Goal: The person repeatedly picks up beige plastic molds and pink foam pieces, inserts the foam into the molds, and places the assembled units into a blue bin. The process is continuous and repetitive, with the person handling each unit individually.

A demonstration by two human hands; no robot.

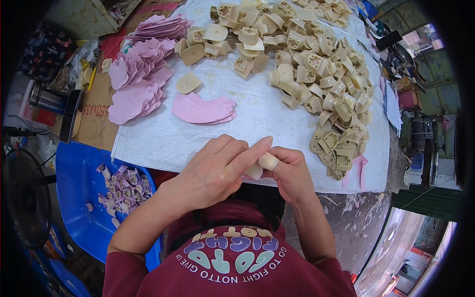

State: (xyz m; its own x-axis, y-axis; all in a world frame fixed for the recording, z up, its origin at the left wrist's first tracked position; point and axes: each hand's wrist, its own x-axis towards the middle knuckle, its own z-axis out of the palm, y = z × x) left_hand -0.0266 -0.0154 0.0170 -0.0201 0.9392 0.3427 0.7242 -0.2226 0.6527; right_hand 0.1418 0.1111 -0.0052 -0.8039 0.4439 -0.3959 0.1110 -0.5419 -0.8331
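Observation:
My left hand [213, 167] and my right hand [293, 176] meet at the near edge of the table. Between their fingers is a small beige shoe heel [254, 171] with a bit of pink at its lower side, mostly hidden by the fingers. The left index finger stretches across above it. My right thumb, its tip in a pale cover [268, 161], presses from the other side. Just beyond the hands lies a fanned stack of curved pink strips [204, 109]. A single beige heel [188, 83] rests behind that stack.
A big heap of beige heels [324, 69] spreads over the white sheet [148, 143] at far and right. Layered pink pieces [141, 67] stand at left. Below left, a blue tub [81, 198] holds pink-covered heels [126, 188]. A black fan [25, 198] stands at far left.

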